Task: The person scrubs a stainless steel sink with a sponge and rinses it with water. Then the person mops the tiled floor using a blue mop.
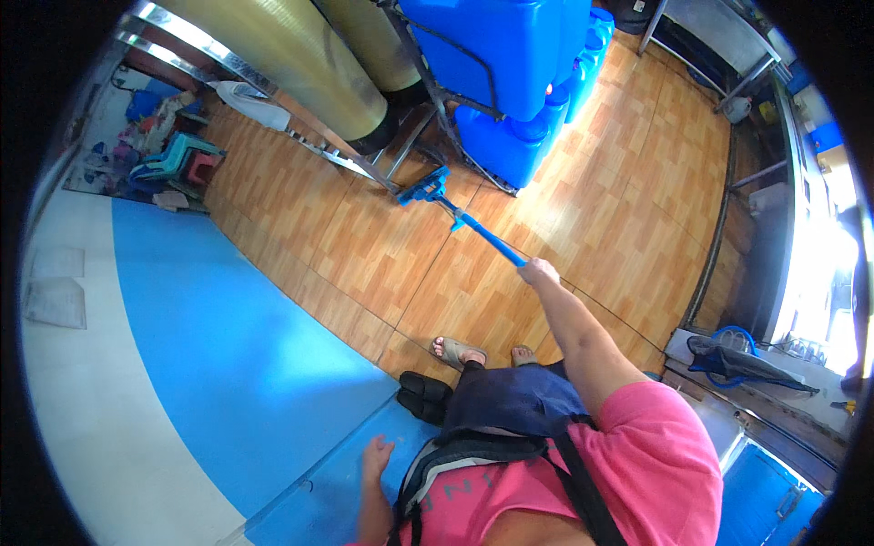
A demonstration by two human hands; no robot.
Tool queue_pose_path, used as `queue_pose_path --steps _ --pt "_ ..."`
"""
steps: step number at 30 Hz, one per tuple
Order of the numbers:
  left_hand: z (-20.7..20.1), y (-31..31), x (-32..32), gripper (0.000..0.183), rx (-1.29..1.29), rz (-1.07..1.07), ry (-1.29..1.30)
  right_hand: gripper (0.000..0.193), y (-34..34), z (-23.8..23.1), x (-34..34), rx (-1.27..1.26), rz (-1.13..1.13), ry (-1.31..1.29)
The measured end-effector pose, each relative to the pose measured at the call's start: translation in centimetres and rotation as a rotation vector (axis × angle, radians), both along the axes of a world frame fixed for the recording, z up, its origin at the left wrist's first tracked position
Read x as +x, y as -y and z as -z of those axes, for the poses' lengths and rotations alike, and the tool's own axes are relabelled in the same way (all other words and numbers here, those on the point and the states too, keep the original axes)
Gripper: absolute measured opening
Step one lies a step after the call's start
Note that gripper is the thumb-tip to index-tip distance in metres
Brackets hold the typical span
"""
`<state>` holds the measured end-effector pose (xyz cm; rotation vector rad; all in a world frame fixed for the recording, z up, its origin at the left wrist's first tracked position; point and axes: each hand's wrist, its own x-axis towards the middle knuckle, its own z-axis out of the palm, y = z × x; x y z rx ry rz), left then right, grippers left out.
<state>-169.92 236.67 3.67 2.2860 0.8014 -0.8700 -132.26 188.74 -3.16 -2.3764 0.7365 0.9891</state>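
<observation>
My right hand (539,270) is closed around the blue handle of a mop (492,238), with my arm stretched out ahead. The mop's blue head (425,186) rests on the wood-patterned tile floor (583,218), beside the foot of a metal rack. A small blue lever sticks out from the handle just above the head. My left hand (377,454) hangs low by my side near the blue and white wall, its fingers partly stretched and nothing in them.
Stacked blue water jugs (510,136) stand ahead, next to tall yellowish cylinders (300,64) on the metal rack (401,168). Teal and red stools (173,159) are at the far left. Black slippers (423,397) lie by my feet. A metal table (719,36) stands far right.
</observation>
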Motion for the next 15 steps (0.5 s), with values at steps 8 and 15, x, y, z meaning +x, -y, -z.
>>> queue_pose_path --steps 8,15 --pt "-0.4 3.2 5.2 0.050 -0.004 0.279 0.097 0.053 11.9 0.3 -21.0 -0.007 0.050 -0.018" --pt "8.1 2.3 2.2 0.049 -0.125 0.280 0.053 0.045 17.9 -5.4 -58.4 -0.149 0.354 -0.275"
